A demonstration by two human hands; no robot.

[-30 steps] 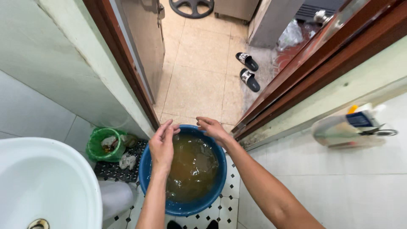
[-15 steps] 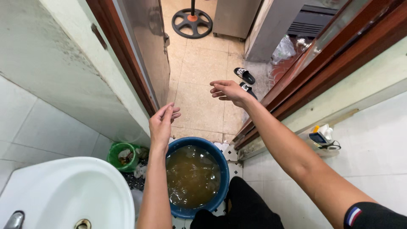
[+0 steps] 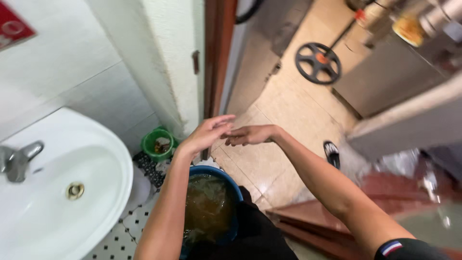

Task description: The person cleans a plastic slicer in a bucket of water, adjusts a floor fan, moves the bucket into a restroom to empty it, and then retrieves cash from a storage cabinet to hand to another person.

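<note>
On the left I see a white sink (image 3: 45,216) with a metal tap (image 3: 19,159) at its left edge and a brass drain (image 3: 75,190) in the bowl. Just beyond it, on the speckled floor tiles (image 3: 130,221), sits a small green bucket (image 3: 157,143). Farther off, past the brown door frame (image 3: 217,53), a black wheel-shaped base (image 3: 317,63) rests on beige tiles, and a black-and-white slipper (image 3: 331,153) lies to the right.

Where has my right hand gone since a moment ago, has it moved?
Yes. The right hand swung leftward to meet the left hand, above the blue basin.
</note>
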